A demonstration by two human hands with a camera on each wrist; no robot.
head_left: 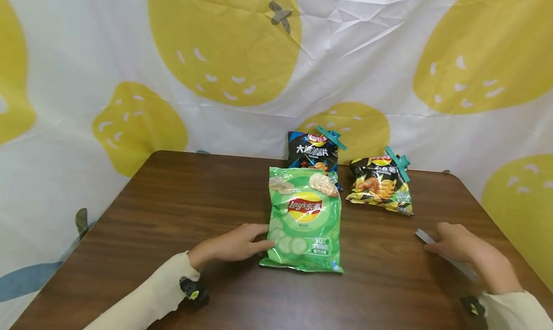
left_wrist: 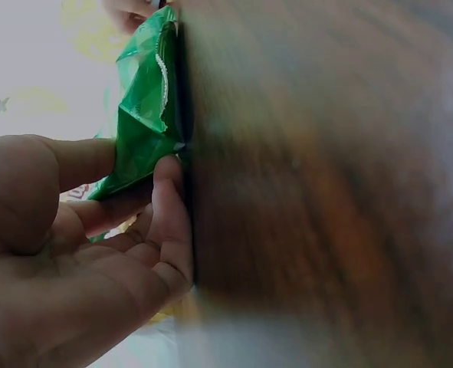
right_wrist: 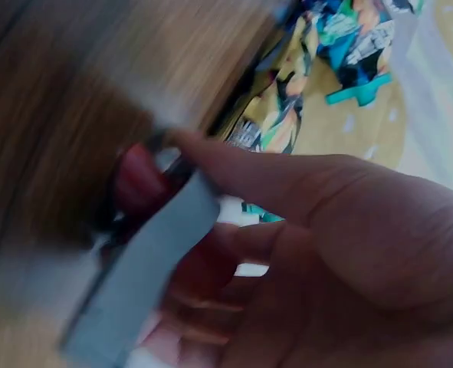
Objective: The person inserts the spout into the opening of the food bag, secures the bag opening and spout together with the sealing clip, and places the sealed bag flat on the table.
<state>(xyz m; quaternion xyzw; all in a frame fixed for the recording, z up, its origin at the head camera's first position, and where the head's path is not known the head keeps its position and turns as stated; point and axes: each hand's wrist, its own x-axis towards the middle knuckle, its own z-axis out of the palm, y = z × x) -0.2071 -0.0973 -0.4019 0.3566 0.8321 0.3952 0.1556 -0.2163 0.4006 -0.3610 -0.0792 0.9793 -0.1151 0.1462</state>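
Observation:
A green Lay's chip bag point(head_left: 304, 224) lies face up on the brown table, its sealed bottom edge toward me. My left hand point(head_left: 242, 243) holds the bag's left edge; the left wrist view has the thumb on one side of the bag point(left_wrist: 146, 100) and the fingers curled at the other. Off to the right, my right hand point(head_left: 458, 246) grips a long grey strip point(head_left: 464, 268) just over the table. In the right wrist view this strip point(right_wrist: 146, 268) runs under the thumb, with something red and blurred beside it; I cannot tell what kind of thing it is.
Behind the green bag stands a dark blue chip bag point(head_left: 304, 150) with a teal clip point(head_left: 331, 138) on its top. To its right is a black and yellow chip bag point(head_left: 378, 188), also with a teal clip point(head_left: 399, 164). A lemon-print cloth point(head_left: 242, 128) hangs along the table's back edge.

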